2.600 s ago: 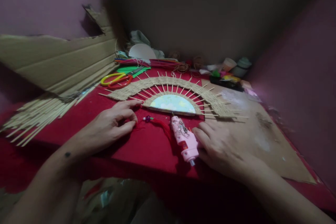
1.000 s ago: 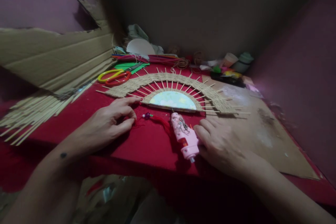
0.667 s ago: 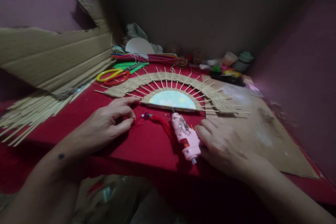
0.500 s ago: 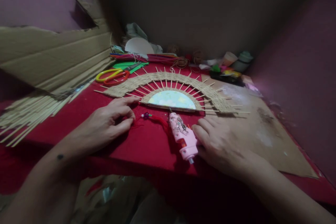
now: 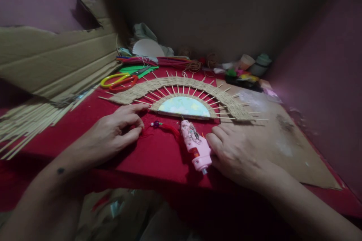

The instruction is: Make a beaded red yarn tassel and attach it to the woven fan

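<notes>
A woven fan (image 5: pixel 166 82) with thin sticks radiating from a pale-blue half-round centre (image 5: pixel 183 106) lies on the red tabletop. My right hand (image 5: pixel 233 154) is wrapped round the handle of a pink glue gun (image 5: pixel 195 146); its nozzle is at the lower edge of the fan's centre. My left hand (image 5: pixel 124 126) has thumb and fingertips closed on the red cord end of a tassel (image 5: pixel 166 126), which carries a purple bead. The left index finger reaches the fan's lower left corner. Part of the tassel is hidden behind the glue gun.
Yellow-and-orange-handled scissors (image 5: pixel 118 81) lie behind the fan at left, on green sheets. A bundle of thin sticks (image 5: pixel 31 124) rests at far left beside cardboard (image 5: pixel 51 60). A cardboard sheet (image 5: pixel 279 139) covers the right side. Cups (image 5: pixel 260 64) and craft supplies line the back.
The whole view has shifted very slightly. Both hands, the glue gun, the tassel and the fan keep almost the same positions relative to one another.
</notes>
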`<control>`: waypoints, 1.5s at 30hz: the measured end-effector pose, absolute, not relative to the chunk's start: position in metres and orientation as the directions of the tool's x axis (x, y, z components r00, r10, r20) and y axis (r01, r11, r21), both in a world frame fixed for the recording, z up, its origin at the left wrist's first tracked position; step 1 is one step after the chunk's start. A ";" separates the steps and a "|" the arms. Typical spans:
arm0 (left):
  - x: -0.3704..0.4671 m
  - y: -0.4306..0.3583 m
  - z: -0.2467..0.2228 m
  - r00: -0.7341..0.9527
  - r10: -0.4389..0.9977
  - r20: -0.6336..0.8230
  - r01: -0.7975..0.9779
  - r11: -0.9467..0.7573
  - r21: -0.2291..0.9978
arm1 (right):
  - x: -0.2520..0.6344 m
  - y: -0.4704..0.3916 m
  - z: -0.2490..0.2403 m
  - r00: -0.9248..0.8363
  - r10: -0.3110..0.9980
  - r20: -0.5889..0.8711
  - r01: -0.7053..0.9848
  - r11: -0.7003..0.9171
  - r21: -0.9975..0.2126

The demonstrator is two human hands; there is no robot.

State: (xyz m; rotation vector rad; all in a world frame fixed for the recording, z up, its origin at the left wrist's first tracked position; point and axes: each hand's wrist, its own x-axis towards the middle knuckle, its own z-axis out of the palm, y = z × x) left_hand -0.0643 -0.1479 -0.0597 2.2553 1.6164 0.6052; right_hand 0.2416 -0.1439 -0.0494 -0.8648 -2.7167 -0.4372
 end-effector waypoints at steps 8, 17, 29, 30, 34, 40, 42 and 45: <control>-0.064 -0.149 -0.059 0.276 0.948 0.160 0.816 -0.319 0.483 | 0.244 -0.145 -0.050 -0.770 0.534 0.349 0.619 0.758 0.205; -0.064 -0.149 -0.058 0.278 0.945 0.172 0.819 -0.327 0.472 | 0.246 -0.145 -0.053 -0.772 0.542 0.332 0.612 0.775 0.159; -0.062 -0.150 -0.058 0.267 0.949 0.166 0.819 -0.315 0.479 | 0.241 -0.143 -0.053 -0.792 0.515 0.328 0.587 0.790 0.177; -0.063 -0.150 -0.058 0.268 0.949 0.166 0.820 -0.315 0.478 | 0.241 -0.143 -0.053 -0.791 0.517 0.326 0.588 0.789 0.177; -0.063 -0.150 -0.057 0.264 0.951 0.160 0.826 -0.308 0.472 | 0.242 -0.145 -0.052 -0.777 0.527 0.344 0.607 0.772 0.187; -0.062 -0.150 -0.059 0.254 0.951 0.176 0.828 -0.307 0.469 | 0.244 -0.147 -0.052 -0.765 0.523 0.376 0.620 0.756 0.209; -0.062 -0.150 -0.060 0.245 0.953 0.179 0.831 -0.301 0.467 | 0.245 -0.147 -0.053 -0.760 0.533 0.372 0.626 0.753 0.201; -0.060 -0.150 -0.060 0.234 0.954 0.186 0.834 -0.295 0.465 | 0.245 -0.148 -0.053 -0.751 0.548 0.368 0.638 0.745 0.193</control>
